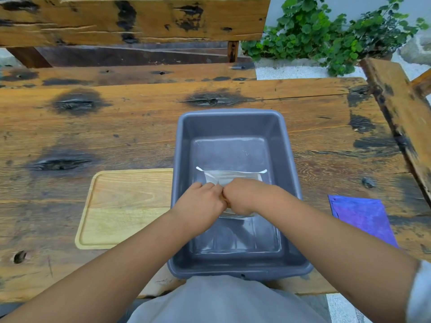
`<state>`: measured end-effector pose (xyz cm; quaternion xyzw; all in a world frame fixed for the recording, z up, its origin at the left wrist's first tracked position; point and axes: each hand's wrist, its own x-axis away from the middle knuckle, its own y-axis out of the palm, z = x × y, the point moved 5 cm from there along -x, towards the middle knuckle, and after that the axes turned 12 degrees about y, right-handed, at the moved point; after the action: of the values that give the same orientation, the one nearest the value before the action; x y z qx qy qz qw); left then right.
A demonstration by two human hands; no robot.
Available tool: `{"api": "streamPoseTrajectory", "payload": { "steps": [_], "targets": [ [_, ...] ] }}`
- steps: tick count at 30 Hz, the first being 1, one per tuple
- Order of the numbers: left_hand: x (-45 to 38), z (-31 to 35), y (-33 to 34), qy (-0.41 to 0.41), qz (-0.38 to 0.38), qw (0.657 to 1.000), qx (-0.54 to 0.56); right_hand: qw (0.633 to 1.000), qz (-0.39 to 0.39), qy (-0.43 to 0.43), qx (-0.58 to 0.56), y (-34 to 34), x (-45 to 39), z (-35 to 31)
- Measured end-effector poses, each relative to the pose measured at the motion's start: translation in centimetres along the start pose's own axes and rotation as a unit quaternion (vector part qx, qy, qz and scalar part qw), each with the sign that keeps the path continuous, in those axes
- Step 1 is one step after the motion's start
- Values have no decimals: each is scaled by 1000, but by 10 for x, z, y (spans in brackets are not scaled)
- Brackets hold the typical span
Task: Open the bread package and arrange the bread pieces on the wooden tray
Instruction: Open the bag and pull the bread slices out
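Note:
A clear and white bread package (235, 177) is held over the inside of a grey plastic tub (289, 145). My left hand (201, 199) and my right hand (242, 197) are both closed on the package's near part, knuckles almost touching. A sliver of brown bread shows between the two hands; the rest of the bread is hidden by them. The light wooden tray (121, 210) lies flat on the table, just left of the tub, with nothing on it.
A purple cloth (363, 217) lies on the rustic wooden table (93, 127) to the right of the tub. A wooden bench stands behind the table, another plank at the right edge, and green plants at the back right.

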<state>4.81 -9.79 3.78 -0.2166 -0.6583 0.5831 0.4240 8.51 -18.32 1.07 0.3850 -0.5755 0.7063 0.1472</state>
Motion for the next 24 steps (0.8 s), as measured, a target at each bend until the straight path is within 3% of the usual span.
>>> {"api": "streamPoseTrajectory", "payload": {
  "steps": [2,7,16,24],
  "targets": [
    [5,-3,1,-6,0,1000,12,999,-48,3,-11,4,-15,1],
    [16,-9,7,-31,10,999,36,996,-41,67,-30,11,-29,18],
    [33,-15,10,-38,50,998,26,989,-75,69,-103,11,-26,31],
    [37,-16,10,-42,51,997,42,986,-108,82,-93,12,-27,23]
  ]
}}
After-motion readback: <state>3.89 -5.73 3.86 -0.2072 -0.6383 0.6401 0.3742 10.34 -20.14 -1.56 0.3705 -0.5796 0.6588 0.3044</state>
